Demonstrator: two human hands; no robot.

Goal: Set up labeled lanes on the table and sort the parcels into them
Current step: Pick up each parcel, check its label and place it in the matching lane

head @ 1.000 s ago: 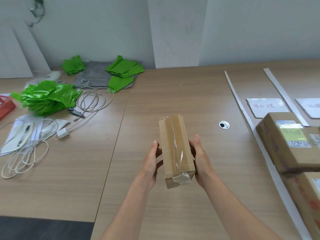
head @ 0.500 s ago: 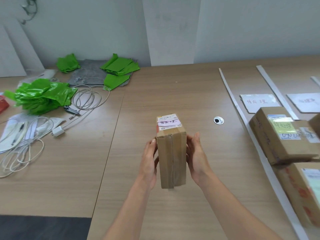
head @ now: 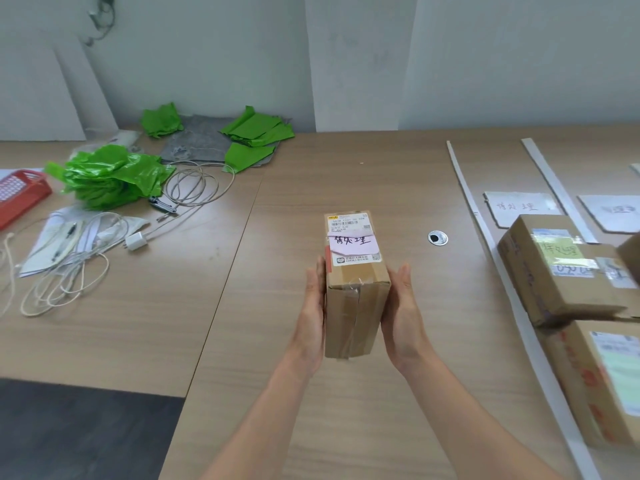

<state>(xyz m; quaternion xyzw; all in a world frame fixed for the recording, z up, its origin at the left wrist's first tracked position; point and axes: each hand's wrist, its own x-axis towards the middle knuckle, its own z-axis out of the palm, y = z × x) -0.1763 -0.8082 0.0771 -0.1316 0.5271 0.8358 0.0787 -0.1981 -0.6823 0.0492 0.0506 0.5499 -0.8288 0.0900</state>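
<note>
A small brown cardboard parcel [head: 353, 271] is held above the wooden table [head: 346, 174], its top showing a barcode label and a pink handwritten note. My left hand [head: 311, 313] presses flat against its left side and my right hand [head: 403, 317] against its right side, fingers straight. To the right, two white strips [head: 485, 230] [head: 554, 188] mark a lane. A handwritten label sheet [head: 516, 206] lies at the lane's far end, with two bigger parcels [head: 561, 271] [head: 606, 386] in the lane nearer me. Another label sheet [head: 616, 211] lies further right.
At the left lie green plastic bags [head: 110, 174], coiled white cables [head: 65, 271] with a charger, papers and a red basket [head: 20, 195]. A round cable hole [head: 437, 238] sits right of the held parcel. Dark floor [head: 86, 434] shows past the table's front-left edge.
The parcel has been turned over between my hands, from the taped seam facing up to the labelled face with the pink note facing up. The view has shifted slightly.
</note>
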